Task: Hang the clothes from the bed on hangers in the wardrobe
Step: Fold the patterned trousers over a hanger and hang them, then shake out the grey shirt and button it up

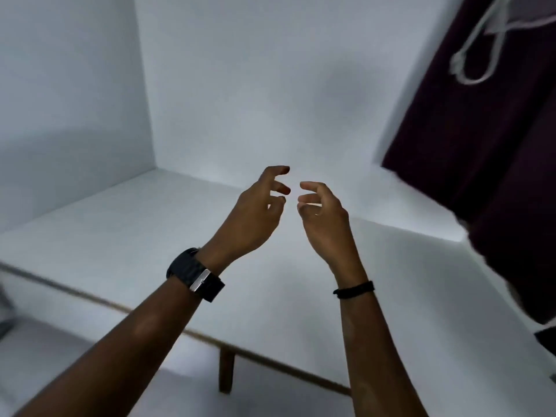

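Dark maroon garment (481,130), white drawstring (475,55), black watch (195,275)

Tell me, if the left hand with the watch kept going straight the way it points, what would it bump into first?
Probably the right hand: the left hand has its fingertips aimed at it across a small gap. Past that is the white back wall, though depth is hard to judge.
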{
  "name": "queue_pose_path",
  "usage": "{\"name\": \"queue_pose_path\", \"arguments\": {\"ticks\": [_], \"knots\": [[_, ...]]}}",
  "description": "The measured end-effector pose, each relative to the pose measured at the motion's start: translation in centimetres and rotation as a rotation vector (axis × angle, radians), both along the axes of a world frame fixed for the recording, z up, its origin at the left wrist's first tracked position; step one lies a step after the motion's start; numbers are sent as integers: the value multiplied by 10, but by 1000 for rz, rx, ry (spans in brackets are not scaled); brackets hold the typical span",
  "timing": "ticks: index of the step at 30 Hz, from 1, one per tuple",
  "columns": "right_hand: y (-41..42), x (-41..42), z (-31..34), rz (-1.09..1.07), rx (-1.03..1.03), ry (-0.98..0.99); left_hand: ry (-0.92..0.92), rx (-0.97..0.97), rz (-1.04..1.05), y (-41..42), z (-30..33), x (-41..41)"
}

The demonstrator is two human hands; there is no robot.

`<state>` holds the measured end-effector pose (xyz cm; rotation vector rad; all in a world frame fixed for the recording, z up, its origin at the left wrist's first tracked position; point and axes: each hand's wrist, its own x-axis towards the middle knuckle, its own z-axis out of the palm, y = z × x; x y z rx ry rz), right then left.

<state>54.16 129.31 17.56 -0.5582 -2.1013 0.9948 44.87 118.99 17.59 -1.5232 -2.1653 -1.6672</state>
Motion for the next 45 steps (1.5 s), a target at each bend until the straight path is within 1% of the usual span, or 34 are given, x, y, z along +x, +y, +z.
{"name": "queue_pose_path", "arguments": {"ticks": [3, 8, 11, 16, 21, 22, 23, 25, 28, 33, 36, 41, 45], "knots": [[-21, -15, -30, 168, -55, -73, -70, -40, 177, -40, -33, 2], [-65, -40, -66, 425, -151, -159, -199, -58, 446, -101, -71, 4], [-101, -57, -85, 560, -179, -198, -275, -77, 564, -138, -90, 8], [-177, -78, -109, 789, -168, -277, -360, -100, 774, -209, -121, 22], [-266, -86, -129, 1029, -83, -371, -456, -71, 982, -302, -153, 47], [-269, -86, -131, 1053, -65, -374, -469, -69, 991, -305, -156, 48], [-306, -85, -137, 1120, -64, -408, -490, -59, 1050, -339, -162, 60], [-330, -83, -142, 1166, -47, -433, -525, -43, 1083, -360, -169, 68], [-419, -68, -154, 1309, 7, -504, -576, -13, 1207, -436, -185, 102], [-535, -33, -179, 1473, 44, -606, -665, 16, 1373, -540, -210, 159], [-592, -7, -197, 1561, 58, -655, -714, 33, 1456, -592, -227, 195], [-665, 52, -224, 1721, 116, -738, -790, 26, 1579, -653, -255, 269], [-702, 105, -238, 1828, 193, -768, -854, 64, 1685, -682, -279, 332]]}}
